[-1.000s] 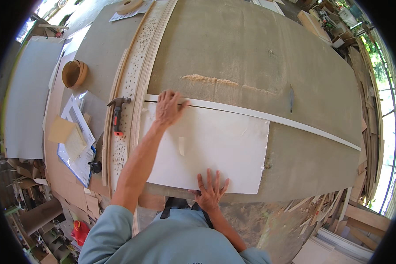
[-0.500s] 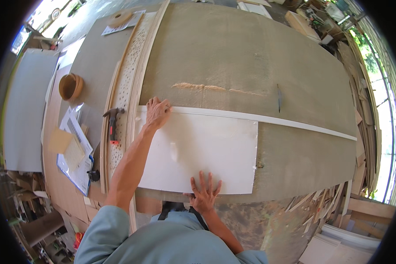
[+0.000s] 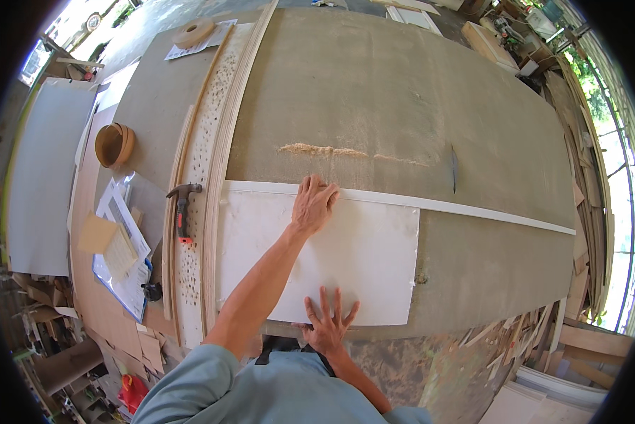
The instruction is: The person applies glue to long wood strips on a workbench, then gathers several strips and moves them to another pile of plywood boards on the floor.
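A rectangular white panel [image 3: 360,261] lies flat at the near side of the workbench. Along its far edge runs a long white strip [image 3: 473,209], which reaches well past the panel's right end. My left hand [image 3: 316,205] is closed over the strip near the middle of the panel's far edge, fingers curled and thumb side pressed down. Fingers spread, my right hand [image 3: 328,324] lies flat on the panel's near edge, close to my body.
Left of the panel, a claw hammer [image 3: 182,212] rests on a speckled board [image 3: 190,265] between wooden strips. Beyond are a brown roll [image 3: 114,145] and papers [image 3: 123,247]. A ridge of sawdust [image 3: 324,150] and a thin dark pencil-like tool [image 3: 454,169] lie on the bench [image 3: 374,78].
My left hand has slid to the right along the white strip, from near the panel's left corner to its middle. My right hand stays flat on the near edge.
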`<control>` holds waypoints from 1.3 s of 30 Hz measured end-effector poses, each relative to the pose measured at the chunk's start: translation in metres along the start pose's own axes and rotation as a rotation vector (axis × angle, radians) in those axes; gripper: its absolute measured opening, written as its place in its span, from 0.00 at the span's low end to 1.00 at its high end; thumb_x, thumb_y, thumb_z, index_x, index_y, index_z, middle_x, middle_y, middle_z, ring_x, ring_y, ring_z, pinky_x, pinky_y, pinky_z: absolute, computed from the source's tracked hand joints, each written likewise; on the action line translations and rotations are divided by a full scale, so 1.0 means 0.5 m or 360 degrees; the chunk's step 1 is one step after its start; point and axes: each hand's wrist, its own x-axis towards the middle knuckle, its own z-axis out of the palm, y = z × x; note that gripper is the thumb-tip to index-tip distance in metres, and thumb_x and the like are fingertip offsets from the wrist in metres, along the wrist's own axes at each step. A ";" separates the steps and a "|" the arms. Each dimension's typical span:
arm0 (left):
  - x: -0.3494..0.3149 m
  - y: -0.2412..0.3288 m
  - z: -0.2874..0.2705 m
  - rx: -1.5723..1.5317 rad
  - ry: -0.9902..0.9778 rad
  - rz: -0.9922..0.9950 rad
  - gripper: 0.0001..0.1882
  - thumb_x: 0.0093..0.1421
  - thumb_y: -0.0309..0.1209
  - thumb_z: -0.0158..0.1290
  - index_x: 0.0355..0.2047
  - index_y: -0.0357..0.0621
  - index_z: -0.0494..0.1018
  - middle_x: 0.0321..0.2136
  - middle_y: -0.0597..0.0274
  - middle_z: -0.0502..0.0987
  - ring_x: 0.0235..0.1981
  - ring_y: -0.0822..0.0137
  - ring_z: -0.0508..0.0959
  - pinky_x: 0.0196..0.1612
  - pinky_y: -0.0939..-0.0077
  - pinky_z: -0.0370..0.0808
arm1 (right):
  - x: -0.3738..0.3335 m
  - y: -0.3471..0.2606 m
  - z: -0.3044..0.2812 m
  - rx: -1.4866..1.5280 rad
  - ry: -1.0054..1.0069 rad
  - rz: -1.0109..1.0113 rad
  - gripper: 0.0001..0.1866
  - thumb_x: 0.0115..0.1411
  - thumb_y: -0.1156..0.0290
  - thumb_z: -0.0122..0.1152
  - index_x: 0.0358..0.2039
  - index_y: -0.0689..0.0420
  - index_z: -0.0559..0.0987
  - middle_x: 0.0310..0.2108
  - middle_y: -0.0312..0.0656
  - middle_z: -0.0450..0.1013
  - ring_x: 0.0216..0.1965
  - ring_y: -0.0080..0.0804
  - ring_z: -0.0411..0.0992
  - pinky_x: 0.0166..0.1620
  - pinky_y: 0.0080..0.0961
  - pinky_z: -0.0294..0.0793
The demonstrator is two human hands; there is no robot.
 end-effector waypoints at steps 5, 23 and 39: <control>0.012 0.006 0.003 -0.0101 0.0122 -0.0046 0.08 0.66 0.35 0.55 0.42 0.51 0.79 0.38 0.58 0.70 0.45 0.55 0.69 0.51 0.60 0.68 | 0.019 0.009 0.006 0.0028 -0.0007 -0.0081 0.33 0.51 0.41 0.69 0.56 0.40 0.80 0.71 0.39 0.57 0.74 0.55 0.46 0.64 0.82 0.26; 0.124 -0.031 -0.003 -0.0061 0.0083 0.0024 0.07 0.67 0.34 0.54 0.41 0.49 0.79 0.38 0.58 0.70 0.46 0.56 0.69 0.52 0.60 0.69 | 0.118 0.040 0.016 0.0174 0.0068 -0.0096 0.36 0.46 0.47 0.73 0.58 0.38 0.78 0.73 0.38 0.55 0.75 0.56 0.43 0.61 0.87 0.23; 0.169 -0.051 0.004 -0.0022 0.0124 0.0077 0.07 0.67 0.35 0.54 0.41 0.50 0.78 0.37 0.58 0.69 0.44 0.55 0.69 0.52 0.60 0.68 | 0.166 0.048 0.011 0.0220 0.0132 -0.0118 0.36 0.45 0.50 0.74 0.57 0.40 0.78 0.73 0.40 0.54 0.75 0.56 0.42 0.60 0.89 0.24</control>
